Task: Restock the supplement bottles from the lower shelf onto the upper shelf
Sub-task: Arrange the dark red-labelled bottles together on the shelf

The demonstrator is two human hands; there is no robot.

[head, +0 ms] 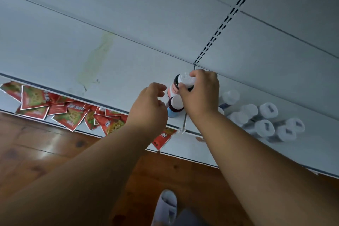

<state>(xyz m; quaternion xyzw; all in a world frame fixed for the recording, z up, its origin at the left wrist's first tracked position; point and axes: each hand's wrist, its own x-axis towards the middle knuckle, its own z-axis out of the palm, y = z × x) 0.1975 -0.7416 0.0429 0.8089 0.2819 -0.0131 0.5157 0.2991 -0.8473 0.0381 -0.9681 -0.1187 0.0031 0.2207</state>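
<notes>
Head view: the right hand (199, 93) grips the white ribbed cap of a dark, pink-labelled supplement bottle (178, 86), apparently lifting it clear of the white metal shelf (311, 152). The left hand (149, 104), loosely curled and empty, waits beside a blue-labelled bottle (174, 107), likely to steady it.

hands (199, 91): 2 | white-capped bottles (264, 128): about 10 | red packets (34, 98): many, overlapping, uncountable

Red packets (55, 108) lie left on the shelf (311, 152), capped bottles (264, 121) cluster right, two bottles (176, 97) between them.
</notes>
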